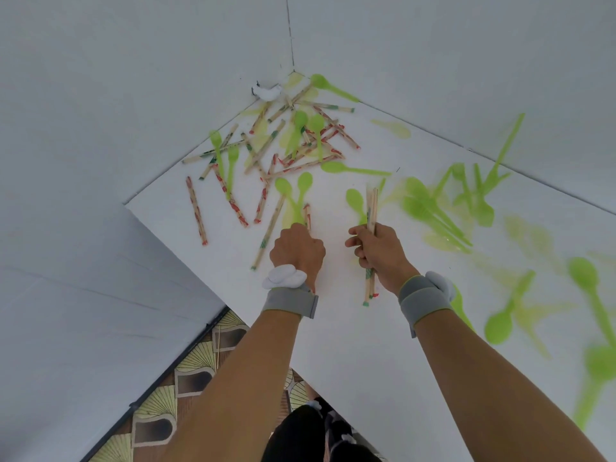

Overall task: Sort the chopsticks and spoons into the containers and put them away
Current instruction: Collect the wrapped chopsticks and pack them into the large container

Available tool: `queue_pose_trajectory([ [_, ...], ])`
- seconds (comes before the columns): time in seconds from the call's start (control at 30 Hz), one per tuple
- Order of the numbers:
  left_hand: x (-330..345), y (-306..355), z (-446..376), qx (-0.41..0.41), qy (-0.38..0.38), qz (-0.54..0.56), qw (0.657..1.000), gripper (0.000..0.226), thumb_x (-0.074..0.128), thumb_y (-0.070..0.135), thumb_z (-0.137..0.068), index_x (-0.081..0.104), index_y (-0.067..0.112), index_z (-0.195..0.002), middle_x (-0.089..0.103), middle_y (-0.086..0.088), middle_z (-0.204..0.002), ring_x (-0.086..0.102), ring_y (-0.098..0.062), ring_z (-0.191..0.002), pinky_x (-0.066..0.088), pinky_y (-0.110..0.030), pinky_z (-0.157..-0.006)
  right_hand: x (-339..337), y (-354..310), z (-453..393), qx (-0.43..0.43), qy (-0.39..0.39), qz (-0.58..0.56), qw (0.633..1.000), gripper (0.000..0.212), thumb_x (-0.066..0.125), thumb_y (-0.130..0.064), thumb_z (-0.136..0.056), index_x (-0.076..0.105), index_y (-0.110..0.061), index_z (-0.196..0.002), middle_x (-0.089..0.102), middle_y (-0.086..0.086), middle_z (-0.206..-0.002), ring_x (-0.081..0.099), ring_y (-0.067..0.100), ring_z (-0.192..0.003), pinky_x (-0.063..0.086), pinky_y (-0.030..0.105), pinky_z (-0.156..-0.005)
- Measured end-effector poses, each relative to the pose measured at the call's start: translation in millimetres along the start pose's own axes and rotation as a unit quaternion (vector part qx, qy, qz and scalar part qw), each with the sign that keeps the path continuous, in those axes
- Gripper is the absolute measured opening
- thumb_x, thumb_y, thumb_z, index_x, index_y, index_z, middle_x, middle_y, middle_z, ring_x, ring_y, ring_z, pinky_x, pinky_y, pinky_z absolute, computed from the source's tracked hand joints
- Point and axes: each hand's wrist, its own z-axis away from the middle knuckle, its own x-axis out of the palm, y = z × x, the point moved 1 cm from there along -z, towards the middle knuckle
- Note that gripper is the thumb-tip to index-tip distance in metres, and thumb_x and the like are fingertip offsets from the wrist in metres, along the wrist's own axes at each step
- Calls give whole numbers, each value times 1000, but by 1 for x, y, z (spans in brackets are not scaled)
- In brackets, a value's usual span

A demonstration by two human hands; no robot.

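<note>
While right hand (378, 248) grips a chopstick bundle (371, 228), left hand (298, 250) pinches a spoon (301, 198), heap (286, 141) beyond.

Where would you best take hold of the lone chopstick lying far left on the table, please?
Grip the lone chopstick around its middle, coming from above with the left hand, fingers pinching across its width. It lies flat on the table, clear of the others, so both long sides look free.

Two hands (297, 250); chopsticks (196, 211) and green spoons (353, 170) too tangled to count
</note>
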Motion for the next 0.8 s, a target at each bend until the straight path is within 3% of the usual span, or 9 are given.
queue_pose_trajectory([
  [0.07,3,-4,2,5,0,1,1000,16,54,27,-95,49,12,-97,47,-1,-89,53,-26,-83,38,-31,-68,0,1,1,3,-7,-2,1000,17,45,-11,-103,61,-6,-99,65,7,-77,40,11,-50,31,20,-41],
  [0.2,2,-6,4,-13,8,20,1000,28,54,20,-94,36,17,-72,43,2,-75,54,-24,-76,30,-27,-54,1,4,2,5,-16,-1,1000,18,45,-11,-103,61,-6,-100,64,8,-77,40,12,-51,32,20,-42],
  [0.27,1,-6,3,-14,1,23,1000,30,55,20,-91,35,17,-69,46,-1,-76,59,-27,-78,35,-28,-58,1,3,3,5,-17,-5,1000,18,45,-11,-103,61,-6,-99,64,8,-77,40,12,-51,32,19,-41],
  [0.43,-3,8,8,16,-7,72,997,19,60,31,-86,61,11,-86,63,-3,-82,63,-26,-74,44,-31,-62,-3,-1,1,2,1,-19,1000,18,44,-8,-102,61,-5,-100,64,7,-76,43,13,-51,33,21,-42],
  [0.6,-5,30,9,88,-22,223,971,14,66,28,-84,68,14,-85,68,0,-77,64,-19,-72,52,-33,-65,-9,-4,-4,-6,23,-35,999,20,43,-8,-103,62,-7,-97,67,8,-80,51,16,-56,37,22,-43],
  [0.73,-7,42,9,113,-61,292,948,13,68,19,-89,74,8,-88,72,-2,-77,62,-9,-66,50,-19,-62,-10,-5,-7,-9,25,-77,997,21,45,-9,-103,65,-3,-100,69,10,-82,56,20,-65,43,26,-52],
  [0.8,-2,45,10,115,-93,310,939,14,70,21,-90,75,8,-88,72,-4,-75,62,-9,-61,49,-21,-60,-8,-7,-7,-3,23,-128,991,21,46,-11,-104,65,-4,-96,68,10,-81,60,23,-68,48,31,-60],
])
